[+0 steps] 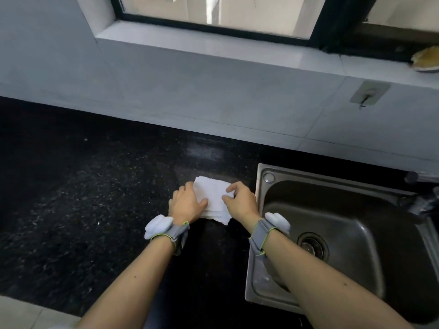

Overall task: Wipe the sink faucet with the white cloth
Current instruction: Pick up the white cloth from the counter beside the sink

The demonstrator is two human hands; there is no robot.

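Faucet (425,193) cut off by the right edge and blurred, shape not clear. Sink (356,224) cropped at right and near corner, its near-left rim hidden under the right forearm. Cloth (215,200) partly covered on both sides by left hand (186,204) and right hand (241,200); fingertips on the far side hidden, grip not readable. Yellowish thing (426,61) on the sill cut by the right edge, too blurred to name. Wall hook (369,93) small and soft. Window (213,13) cropped at top, view through it hazy.
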